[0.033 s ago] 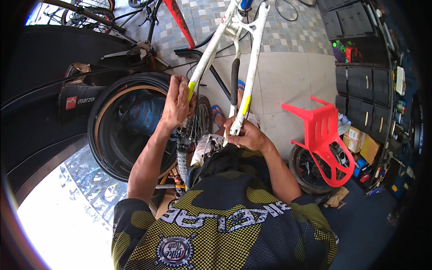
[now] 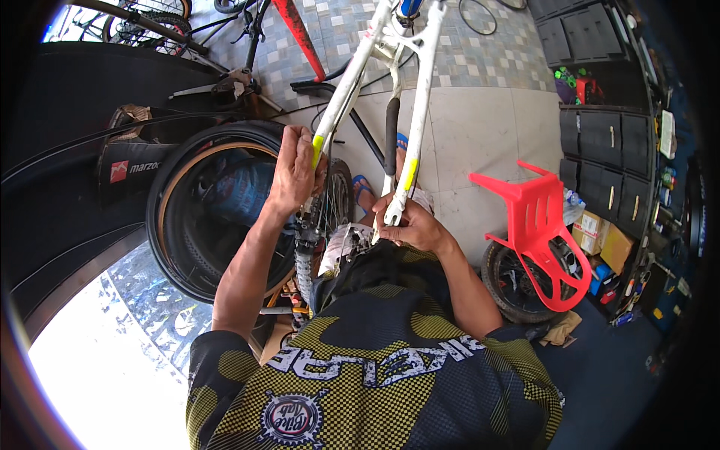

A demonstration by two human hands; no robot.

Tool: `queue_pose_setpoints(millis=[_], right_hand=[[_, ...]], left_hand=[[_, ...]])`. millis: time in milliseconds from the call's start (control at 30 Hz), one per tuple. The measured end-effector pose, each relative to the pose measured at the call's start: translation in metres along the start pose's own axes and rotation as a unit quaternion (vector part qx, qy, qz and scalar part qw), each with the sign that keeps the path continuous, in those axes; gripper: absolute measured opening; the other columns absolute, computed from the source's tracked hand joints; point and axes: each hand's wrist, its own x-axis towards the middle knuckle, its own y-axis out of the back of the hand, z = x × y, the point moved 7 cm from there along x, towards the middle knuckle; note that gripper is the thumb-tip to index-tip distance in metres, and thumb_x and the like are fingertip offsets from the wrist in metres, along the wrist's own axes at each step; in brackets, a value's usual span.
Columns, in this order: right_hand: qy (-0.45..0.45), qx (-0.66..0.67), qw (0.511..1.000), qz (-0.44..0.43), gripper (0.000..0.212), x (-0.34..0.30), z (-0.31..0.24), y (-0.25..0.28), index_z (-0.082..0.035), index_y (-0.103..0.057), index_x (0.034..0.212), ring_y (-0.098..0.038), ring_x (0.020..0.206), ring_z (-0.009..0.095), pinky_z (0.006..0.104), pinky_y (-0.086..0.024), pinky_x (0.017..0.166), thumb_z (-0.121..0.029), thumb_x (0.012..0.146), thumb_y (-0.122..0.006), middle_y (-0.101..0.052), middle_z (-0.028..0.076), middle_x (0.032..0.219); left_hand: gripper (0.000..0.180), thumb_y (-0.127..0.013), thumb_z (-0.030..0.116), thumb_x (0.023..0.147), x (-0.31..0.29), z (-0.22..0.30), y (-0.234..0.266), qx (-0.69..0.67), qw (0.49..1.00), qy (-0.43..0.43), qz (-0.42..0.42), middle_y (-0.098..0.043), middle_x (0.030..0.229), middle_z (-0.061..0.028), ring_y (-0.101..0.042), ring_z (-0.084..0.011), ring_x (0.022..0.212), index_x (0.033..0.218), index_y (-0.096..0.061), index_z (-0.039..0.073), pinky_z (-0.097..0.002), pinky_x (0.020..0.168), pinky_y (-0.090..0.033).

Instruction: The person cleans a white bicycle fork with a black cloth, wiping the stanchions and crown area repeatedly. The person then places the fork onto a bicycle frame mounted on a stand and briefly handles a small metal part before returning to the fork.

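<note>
A white bicycle frame point(image 2: 343, 101) with yellow-green bands stretches away from me, its two tubes joined by a bridge near the top. My left hand point(image 2: 294, 174) is closed around the left tube beside its yellow band. Closed too, my right hand point(image 2: 418, 227) grips the slotted lower end of the right tube, below the other band. Some of its fingers are hidden behind the tube. Between the tubes runs a bar with a dark sleeve point(image 2: 391, 127). Under my left hand, a spoked wheel with a knobby tyre point(image 2: 341, 196) is partly covered.
Large black tyres point(image 2: 166, 247) lean at my left, next to a dark open box point(image 2: 139, 166). A red plastic chair point(image 2: 536, 217) sits at right over another wheel point(image 2: 504, 289). Dark drawers point(image 2: 611, 142) and cardboard boxes point(image 2: 615, 247) line the right side. A red tube point(image 2: 301, 41) stands ahead.
The upper part of the frame has tilted slightly to the left, most plainly the right tube. Both hands keep their grip in the same places.
</note>
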Motion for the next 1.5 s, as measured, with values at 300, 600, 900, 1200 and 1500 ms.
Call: queue_pose_setpoints(millis=[300,600,900,1200,1500], right_hand=[[0.000,0.000,1.000,0.030,0.011,0.004,0.001,0.010,-0.003,-0.068,0.098,-0.063,0.068,0.009,0.0240,-0.051,0.057,0.004,0.092,-0.075,-0.070,0.006,0.096],[0.023,0.059,0.998,0.027,0.010,0.004,0.005,0.017,0.002,-0.072,0.108,-0.053,0.060,0.007,0.0228,-0.044,0.054,-0.003,0.100,-0.067,-0.068,0.005,0.087],[0.067,0.097,0.974,0.195,0.014,0.013,-0.016,0.045,-0.005,-0.069,0.111,-0.048,0.052,0.005,0.0199,-0.037,0.046,-0.014,0.101,-0.072,-0.069,0.004,0.080],[0.197,-0.123,0.940,0.250,0.018,-0.009,-0.115,0.039,-0.001,-0.066,0.117,-0.063,0.070,0.009,0.0233,-0.050,0.062,-0.014,0.104,-0.067,-0.070,0.006,0.087],[0.200,-0.117,0.926,0.298,0.016,-0.039,-0.111,0.038,0.001,-0.067,0.114,-0.068,0.079,0.011,0.0249,-0.054,0.067,-0.010,0.102,-0.067,-0.073,0.007,0.097]], left_hand=[[0.030,-0.039,0.041,0.115,0.017,0.023,-0.007,-0.056,0.998,-0.020,0.000,-0.044,0.065,-0.0023,-0.037,-0.0098,0.042,0.117,-0.041,0.011,-0.0268,0.037,-0.032],[0.029,-0.036,0.039,0.116,0.008,0.043,0.008,-0.086,0.995,-0.053,-0.024,-0.045,0.066,-0.0022,-0.037,-0.0073,0.042,0.115,-0.042,0.011,-0.0240,0.037,-0.034],[0.027,-0.034,0.037,0.116,-0.025,0.056,0.027,-0.084,0.992,-0.094,-0.030,-0.045,0.066,-0.0033,-0.036,-0.0074,0.042,0.113,-0.041,0.011,-0.0240,0.038,-0.034],[0.022,-0.029,0.028,0.116,-0.039,0.074,0.003,-0.141,0.975,-0.159,-0.070,-0.047,0.065,-0.0066,-0.035,-0.0090,0.037,0.113,-0.040,0.009,-0.0243,0.034,-0.033],[0.024,-0.029,0.032,0.116,-0.061,0.085,-0.037,-0.147,0.974,-0.158,-0.070,-0.045,0.062,-0.0056,-0.038,-0.0119,0.039,0.115,-0.042,0.011,-0.0274,0.036,-0.036]])
